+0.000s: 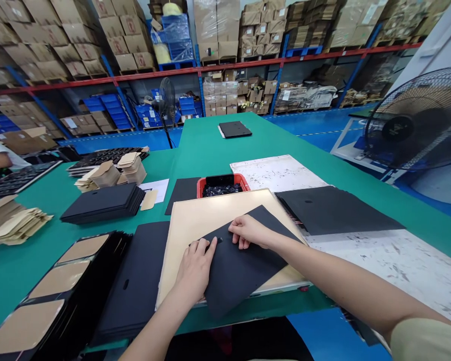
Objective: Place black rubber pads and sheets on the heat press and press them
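A black sheet (244,265) overhanging the board's (199,210) front edge could skew if tugged; left hand (195,263) ungrasping, right hand (251,231) pinched, contents unclear.

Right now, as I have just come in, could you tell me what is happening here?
A person works with bare hands on a black sheet that lies at an angle across a pale board. The left hand rests its fingers on the sheet beside a small dark mark. The right hand is over the sheet, thumb and forefinger together; I cannot tell whether they hold anything. A red basket of small black pieces stands behind the board, with more black sheets on both sides.
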The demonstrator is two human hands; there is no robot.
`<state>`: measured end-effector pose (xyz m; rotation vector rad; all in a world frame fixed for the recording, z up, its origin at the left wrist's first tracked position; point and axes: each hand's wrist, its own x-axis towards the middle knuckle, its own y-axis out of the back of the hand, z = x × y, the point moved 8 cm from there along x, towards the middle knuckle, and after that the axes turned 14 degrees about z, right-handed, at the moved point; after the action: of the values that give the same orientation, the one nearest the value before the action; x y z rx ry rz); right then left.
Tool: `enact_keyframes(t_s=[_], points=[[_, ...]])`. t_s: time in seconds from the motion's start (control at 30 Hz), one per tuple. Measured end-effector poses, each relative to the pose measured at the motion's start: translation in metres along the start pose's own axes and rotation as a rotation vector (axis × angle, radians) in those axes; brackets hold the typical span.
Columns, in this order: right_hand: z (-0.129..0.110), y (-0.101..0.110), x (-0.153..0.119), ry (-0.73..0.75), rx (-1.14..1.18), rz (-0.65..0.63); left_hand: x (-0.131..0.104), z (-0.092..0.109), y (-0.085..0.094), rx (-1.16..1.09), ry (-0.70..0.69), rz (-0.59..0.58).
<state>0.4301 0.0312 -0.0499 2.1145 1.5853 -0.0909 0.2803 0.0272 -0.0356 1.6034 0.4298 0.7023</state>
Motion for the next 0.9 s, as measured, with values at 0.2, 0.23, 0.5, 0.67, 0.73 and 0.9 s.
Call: enact_keyframes(t_s=[0.2, 0.23, 0.5, 0.67, 0.73, 0.9], points=[[0.002, -0.004, 0.003, 0.018, 0.003, -0.006, 0.005, 0.015, 0.001, 0.185, -0.109, 0.034], [0.002, -0.004, 0.004, 0.023, 0.001, -0.006, 0.006, 0.017, 0.001, 0.209, -0.12, 0.056], [0.005, -0.002, 0.005, 0.084, -0.043, 0.012, 0.006, 0.024, 0.002, 0.275, -0.163, 0.118], [0.002, -0.004, 0.004, 0.147, -0.124, 0.021, 0.008, 0.024, 0.004, 0.235, -0.115, 0.047], [-0.001, -0.004, 0.0, 0.193, -0.172, 0.025, 0.009, 0.024, 0.005, 0.216, -0.105, 0.051], [-0.017, -0.001, -0.024, 0.508, -0.404, 0.093, 0.0, 0.017, 0.006, 0.156, -0.067, 0.113]])
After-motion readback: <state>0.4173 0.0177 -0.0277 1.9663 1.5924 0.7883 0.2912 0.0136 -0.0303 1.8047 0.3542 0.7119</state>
